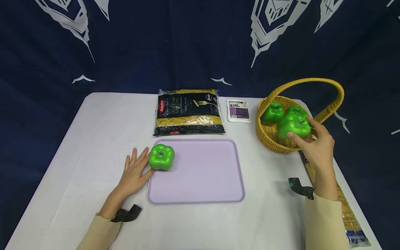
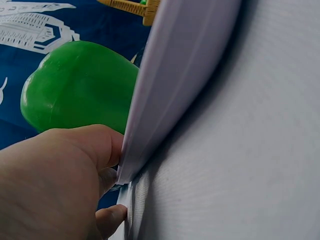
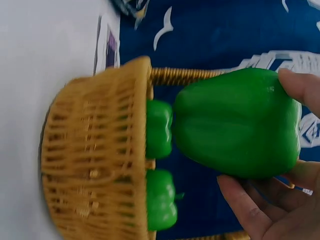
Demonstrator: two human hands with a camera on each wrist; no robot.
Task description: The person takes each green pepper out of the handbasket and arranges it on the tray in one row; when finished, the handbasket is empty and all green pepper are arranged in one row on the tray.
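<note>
My right hand (image 1: pixel 320 147) holds a green bell pepper (image 1: pixel 293 126) between thumb and fingers, over the wicker basket (image 1: pixel 271 140). In the right wrist view this pepper (image 3: pixel 230 125) is above the basket rim. Two more green peppers sit inside, one at the left (image 1: pixel 273 112) and another (image 1: pixel 297 110) partly hidden behind the held one. My left hand (image 1: pixel 132 177) lies with spread fingers at the left edge of the lilac tray (image 1: pixel 200 173). Beside its fingers, a green bell pepper (image 1: pixel 161 157) rests on the tray's upper left corner.
Behind the tray lies a bag of penne pasta (image 1: pixel 189 113). A small white and purple packet (image 1: pixel 238 111) is between it and the basket. Under the right forearm, a long pasta package (image 1: pixel 350 211) lies along the table's right edge. A dark blue patterned cloth (image 1: pixel 187 45) hangs behind.
</note>
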